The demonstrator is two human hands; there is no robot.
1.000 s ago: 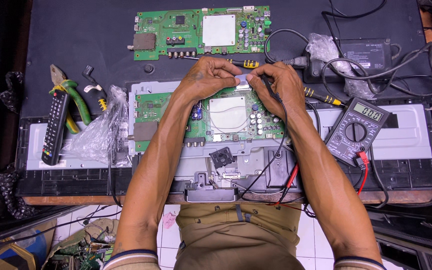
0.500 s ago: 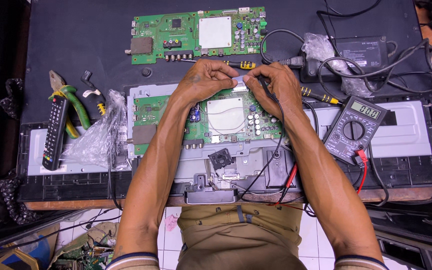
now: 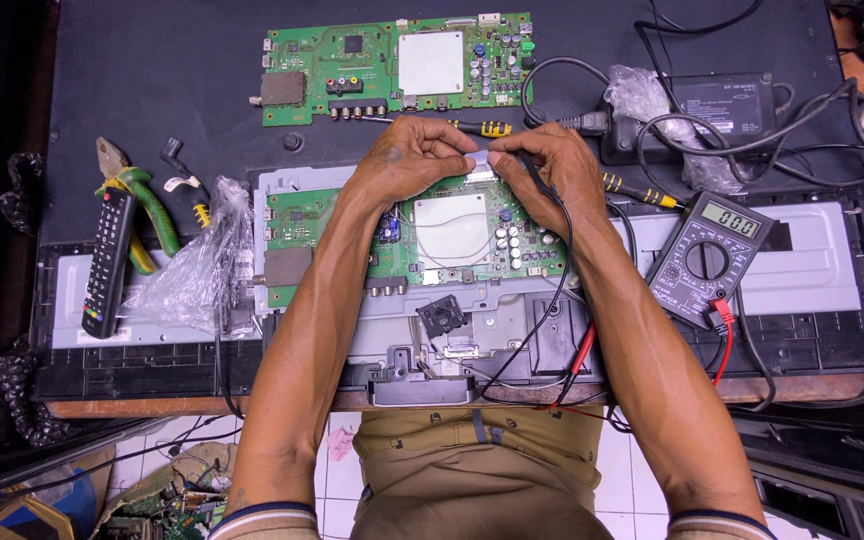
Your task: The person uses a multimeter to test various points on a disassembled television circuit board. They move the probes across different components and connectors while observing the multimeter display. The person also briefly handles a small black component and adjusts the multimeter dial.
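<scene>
Both hands meet at the top edge of the near circuit board (image 3: pixel 472 235), just above picture centre. The left hand (image 3: pixel 407 160) and right hand (image 3: pixel 552 170) each pinch one end of a small pale flat ribbon cable (image 3: pixel 479 163) between thumb and fingertips. At 12 o'clock lies a second circuit board (image 3: pixel 352 60). A multimeter (image 3: pixel 704 258) rests at 3 o'clock, its red lead trailing toward the desk (image 3: pixel 152 90) edge. At 9 o'clock sit a remote control (image 3: pixel 107 262), green-handled pliers (image 3: pixel 142 200) and a clear plastic bag (image 3: pixel 197 270).
</scene>
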